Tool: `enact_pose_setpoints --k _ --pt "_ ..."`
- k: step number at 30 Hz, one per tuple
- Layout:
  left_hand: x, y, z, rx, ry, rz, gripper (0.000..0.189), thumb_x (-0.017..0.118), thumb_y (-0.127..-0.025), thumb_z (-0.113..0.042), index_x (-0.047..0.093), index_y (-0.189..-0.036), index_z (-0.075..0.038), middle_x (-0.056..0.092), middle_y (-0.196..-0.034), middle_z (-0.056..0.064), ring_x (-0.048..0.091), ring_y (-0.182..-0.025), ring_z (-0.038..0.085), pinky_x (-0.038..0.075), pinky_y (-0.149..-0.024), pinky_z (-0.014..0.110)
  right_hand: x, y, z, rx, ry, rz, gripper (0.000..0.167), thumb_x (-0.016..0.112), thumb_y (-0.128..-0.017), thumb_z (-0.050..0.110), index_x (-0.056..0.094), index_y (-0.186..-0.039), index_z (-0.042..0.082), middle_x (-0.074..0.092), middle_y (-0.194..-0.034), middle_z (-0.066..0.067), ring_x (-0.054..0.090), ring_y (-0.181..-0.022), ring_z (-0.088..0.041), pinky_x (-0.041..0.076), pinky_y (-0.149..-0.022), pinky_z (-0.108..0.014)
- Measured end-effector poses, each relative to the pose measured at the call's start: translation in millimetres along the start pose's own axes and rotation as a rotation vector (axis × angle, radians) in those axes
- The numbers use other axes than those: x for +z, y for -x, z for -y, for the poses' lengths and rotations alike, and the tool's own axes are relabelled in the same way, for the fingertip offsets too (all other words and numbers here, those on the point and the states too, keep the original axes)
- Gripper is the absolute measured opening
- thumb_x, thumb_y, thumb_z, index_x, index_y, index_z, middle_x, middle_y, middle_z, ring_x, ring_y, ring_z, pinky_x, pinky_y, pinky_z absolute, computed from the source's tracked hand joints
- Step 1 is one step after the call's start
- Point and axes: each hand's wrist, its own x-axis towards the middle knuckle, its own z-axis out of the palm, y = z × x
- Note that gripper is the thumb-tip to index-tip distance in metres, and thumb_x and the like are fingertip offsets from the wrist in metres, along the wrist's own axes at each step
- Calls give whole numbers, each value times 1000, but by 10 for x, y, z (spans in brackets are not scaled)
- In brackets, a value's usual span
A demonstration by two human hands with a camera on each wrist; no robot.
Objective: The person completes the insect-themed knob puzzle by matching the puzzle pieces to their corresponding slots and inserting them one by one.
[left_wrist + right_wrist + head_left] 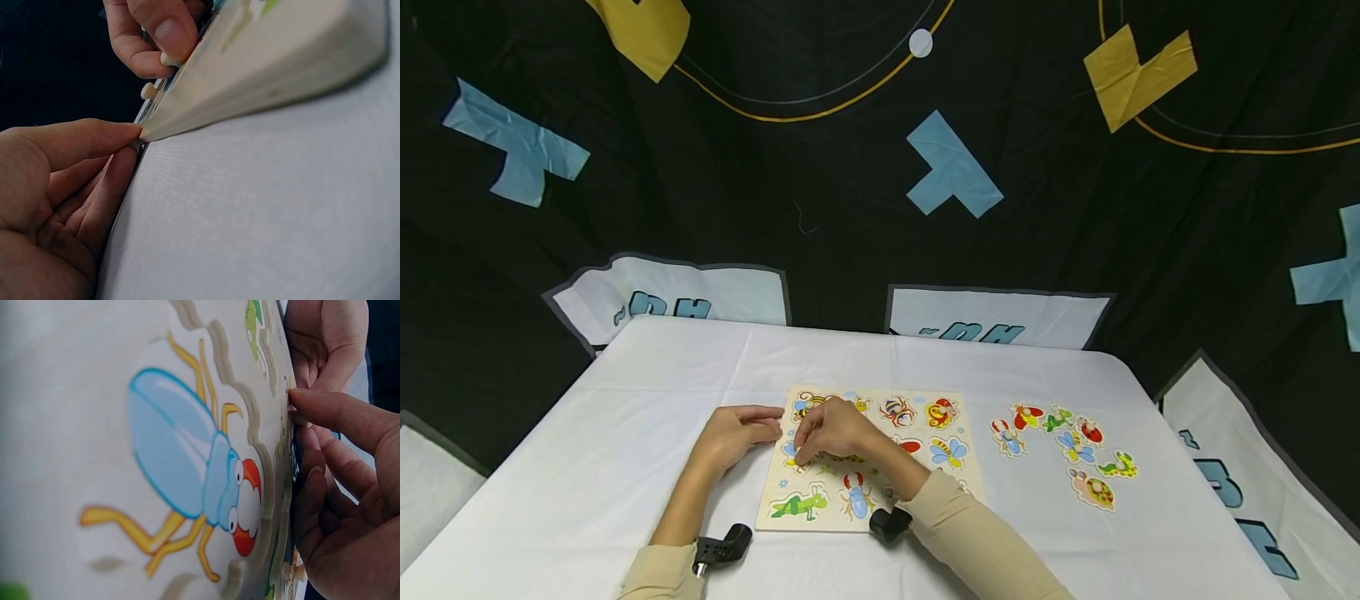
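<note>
A pale wooden bug puzzle board (832, 522) lies on the white table. Over its left side my right hand (835, 429) pinches the small pale knob (167, 59) of a puzzle piece between thumb and fingertips. The piece shows blue and yellow beside the fingers and is mostly hidden. My left hand (730, 437) lies at the board's left edge, fairly straight fingertips (128, 131) touching that edge. In the right wrist view, the printed blue stag beetle recess (175, 447) is close up, with both hands behind it.
Several loose bug pieces are scattered right of the board, among them a blue stag beetle piece (1007, 438), a blue-winged piece (1075, 447), a snail piece (1092, 490) and a caterpillar piece (1117, 466). A black patterned curtain (842, 183) hangs behind the table.
</note>
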Motion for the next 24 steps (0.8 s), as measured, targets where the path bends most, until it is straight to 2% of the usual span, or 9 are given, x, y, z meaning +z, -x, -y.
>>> enact_pose_setpoints --k 7,15,24 --pt "0 -19 8 -9 -17 -7 35 78 -86 -17 75 -121 -9 79 -104 3 67 -98 10 48 -89 30 -7 12 0 3 -27 7 15 91 -70 15 77 -75 17 67 -65 10 52 -61 -5 39 -58 -19" --pt "7 -29 0 -6 -17 -6 35 77 -86 -16 75 -121 -8 79 -103 3 68 -97 9 47 -89 30 -15 22 1 15 -48 9 14 90 -71 14 78 -76 17 67 -64 9 51 -58 -5 38 -55 -19" --pt "2 -19 -5 -13 -25 -7 35 77 -87 -19 75 -121 -11 79 -106 2 67 -103 11 47 -92 31 -15 22 -11 8 -61 21 14 90 -72 15 77 -76 18 68 -64 10 51 -58 -5 37 -55 -19"
